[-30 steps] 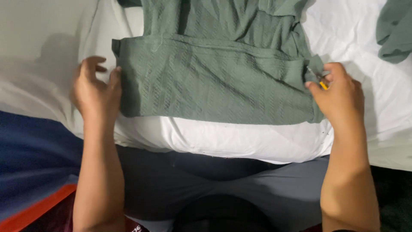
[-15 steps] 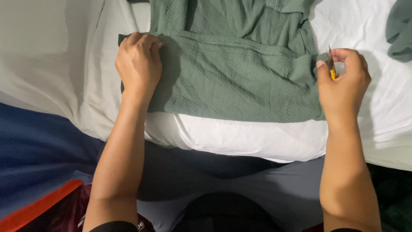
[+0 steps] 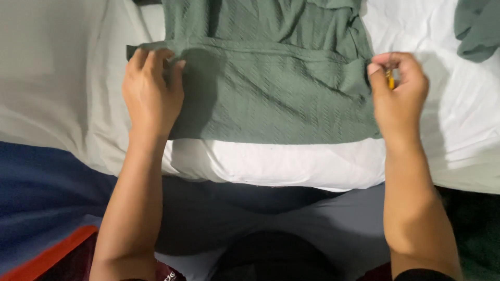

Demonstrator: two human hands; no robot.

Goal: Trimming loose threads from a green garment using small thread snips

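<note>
— Any packages, labels or signs here?

— The only candidate is a small yellow tag (image 3: 390, 80) pinched in the fingers of the right hand (image 3: 398, 96), at the right edge of the green garment (image 3: 271, 99). It is narrow and bright yellow; most of it is hidden by the fingers, so its shape is hard to make out.

— And the garment itself?

— It lies flat on the white bed (image 3: 291, 164), a textured green knit. Its long axis runs left to right across the view, with the straight lower hem facing the person. A folded band crosses it from side to side. The top is cut off by the frame edge.

— What are the hands doing?

— The left hand (image 3: 152, 93) rests palm down on the garment's left edge, fingers curled over the end of the folded band, gripping it. The right hand is clenched around the tag at the opposite edge.

— Anything else partly visible?

— A second green cloth (image 3: 476, 28) sits at the upper right corner on the bed, cut off. A blue cover with an orange stripe (image 3: 47, 208) lies at lower left.
</note>
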